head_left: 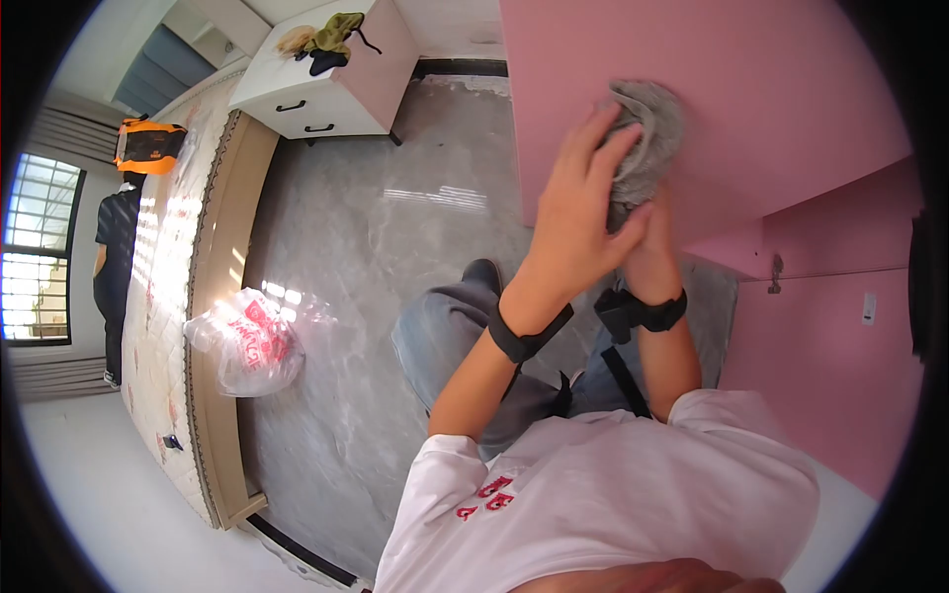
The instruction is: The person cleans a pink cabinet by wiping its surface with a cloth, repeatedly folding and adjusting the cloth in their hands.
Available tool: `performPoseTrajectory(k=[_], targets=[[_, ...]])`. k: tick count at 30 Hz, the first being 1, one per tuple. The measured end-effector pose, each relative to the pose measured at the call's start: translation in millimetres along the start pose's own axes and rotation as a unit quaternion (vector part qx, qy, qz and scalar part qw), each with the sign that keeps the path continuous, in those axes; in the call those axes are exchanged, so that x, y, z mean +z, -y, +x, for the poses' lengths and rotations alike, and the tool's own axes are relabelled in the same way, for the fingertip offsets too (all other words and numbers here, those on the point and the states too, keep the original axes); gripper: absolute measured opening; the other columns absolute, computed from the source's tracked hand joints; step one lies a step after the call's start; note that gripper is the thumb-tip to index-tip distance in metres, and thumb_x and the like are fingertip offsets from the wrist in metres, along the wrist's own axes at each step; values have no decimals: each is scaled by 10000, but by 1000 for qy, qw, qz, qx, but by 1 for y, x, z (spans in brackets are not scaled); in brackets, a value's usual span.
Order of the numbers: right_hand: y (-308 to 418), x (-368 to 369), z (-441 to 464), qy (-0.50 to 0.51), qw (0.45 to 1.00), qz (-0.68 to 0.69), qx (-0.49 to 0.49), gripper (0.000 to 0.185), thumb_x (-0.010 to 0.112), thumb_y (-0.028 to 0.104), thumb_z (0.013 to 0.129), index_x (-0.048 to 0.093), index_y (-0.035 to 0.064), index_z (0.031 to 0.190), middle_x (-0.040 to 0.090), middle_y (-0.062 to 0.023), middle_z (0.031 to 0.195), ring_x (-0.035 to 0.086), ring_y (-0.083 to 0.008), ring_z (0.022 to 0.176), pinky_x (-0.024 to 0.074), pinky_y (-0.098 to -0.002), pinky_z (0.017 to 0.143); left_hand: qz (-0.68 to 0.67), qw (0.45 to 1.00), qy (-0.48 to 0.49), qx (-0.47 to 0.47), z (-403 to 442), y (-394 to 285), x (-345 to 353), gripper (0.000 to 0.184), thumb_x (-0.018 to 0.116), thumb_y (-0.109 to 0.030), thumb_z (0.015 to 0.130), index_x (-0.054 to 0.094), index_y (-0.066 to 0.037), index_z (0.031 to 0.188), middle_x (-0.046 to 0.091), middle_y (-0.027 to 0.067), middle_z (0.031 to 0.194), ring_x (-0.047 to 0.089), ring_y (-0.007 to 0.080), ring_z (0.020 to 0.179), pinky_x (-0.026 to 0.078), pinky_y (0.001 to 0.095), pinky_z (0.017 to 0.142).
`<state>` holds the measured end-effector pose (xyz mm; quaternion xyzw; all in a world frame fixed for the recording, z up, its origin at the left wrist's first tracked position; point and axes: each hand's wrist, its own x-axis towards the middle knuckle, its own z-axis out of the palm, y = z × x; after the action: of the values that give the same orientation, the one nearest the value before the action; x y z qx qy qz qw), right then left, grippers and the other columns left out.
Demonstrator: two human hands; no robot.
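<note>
A bunched grey cloth (652,138) is between my hands, in front of the pink panel (583,49). My left hand (588,188) has its fingers curved over the cloth's left side, thumb toward the right wrist. Close beneath it, my right hand (652,237) meets the lower end of the cloth; most of its fingers are hidden behind the left hand and the cloth. Whether the cloth touches the panel is hard to tell. Black straps circle both wrists.
A pink cabinet interior (820,356) with a metal hinge (776,275) lies at right. A plastic bag (257,346) sits beside the bed (163,326). An orange-black bag (148,146) is on the mattress. A white drawer unit (331,94) stands ahead. A person in black (117,267) is beyond the bed.
</note>
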<state>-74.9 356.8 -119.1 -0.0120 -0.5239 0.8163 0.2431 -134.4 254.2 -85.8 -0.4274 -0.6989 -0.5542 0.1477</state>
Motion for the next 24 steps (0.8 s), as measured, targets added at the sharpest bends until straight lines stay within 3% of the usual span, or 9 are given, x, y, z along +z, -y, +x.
performPoseTrajectory(k=[4,8,11,15,16,19,20,22,24], targets=[[-16,46,20,52,996,61,28,562,389,451,1130,435,68,1539,534,-54,1490,527,-161,1367,432,-345,1140,89,988,-125,-16,-2,8,-25,672,723,-48,791,531,-24,1434,449,241,1553,409,470,1458,384,502,1177],[-15,87,39,60,996,47,41,528,408,481,1125,542,75,1435,623,-7,1335,592,-104,1226,489,-304,1034,31,975,-211,-56,-8,25,-35,665,681,-18,777,534,-9,1426,456,250,1550,417,463,1456,354,513,1191],[-4,84,39,25,993,81,80,475,440,463,1121,607,70,1330,655,13,1217,621,-69,1086,524,-273,919,90,977,-187,-43,-11,18,-30,600,686,-7,845,539,1,1427,471,244,1541,458,381,1439,412,450,1153],[5,51,31,-24,997,39,66,424,476,410,1112,620,62,1306,655,4,1210,633,-78,1048,534,-266,894,88,985,-144,-12,-8,14,-1,601,684,-6,837,551,-4,1422,472,252,1537,474,391,1423,409,464,1150],[8,41,28,-58,996,32,66,407,482,391,1110,626,58,1297,657,2,1202,637,-81,1032,538,-265,883,42,987,-152,-11,-7,13,12,624,699,-26,775,576,-8,1388,500,247,1509,475,434,1406,405,495,1147],[18,3,17,-33,995,-90,-41,398,497,353,1102,593,49,1340,644,-15,1252,630,-99,1096,534,-284,934,-29,992,-126,7,-2,5,37,651,720,-55,708,612,-23,1349,528,237,1480,477,479,1387,409,529,1137],[28,-4,13,-45,993,-97,-47,398,497,353,1102,593,49,1340,644,-15,1252,630,-99,1096,534,-284,934,-39,994,-103,23,1,2,43,654,726,-64,701,623,-33,1346,530,232,1481,479,482,1386,417,532,1130],[49,-16,4,-71,997,-33,-23,472,499,321,1098,488,37,1475,581,-64,1403,573,-151,1267,489,-329,1054,-65,995,-65,47,7,-3,56,660,727,-71,702,625,-45,1354,528,228,1483,476,484,1388,421,536,1127],[50,-49,-15,-70,993,-69,-65,514,480,316,1106,411,40,1534,520,-82,1479,514,-181,1347,445,-353,1111,-98,992,-14,83,12,-5,72,683,746,-93,716,622,-75,1387,517,212,1502,457,490,1404,427,545,1130]])
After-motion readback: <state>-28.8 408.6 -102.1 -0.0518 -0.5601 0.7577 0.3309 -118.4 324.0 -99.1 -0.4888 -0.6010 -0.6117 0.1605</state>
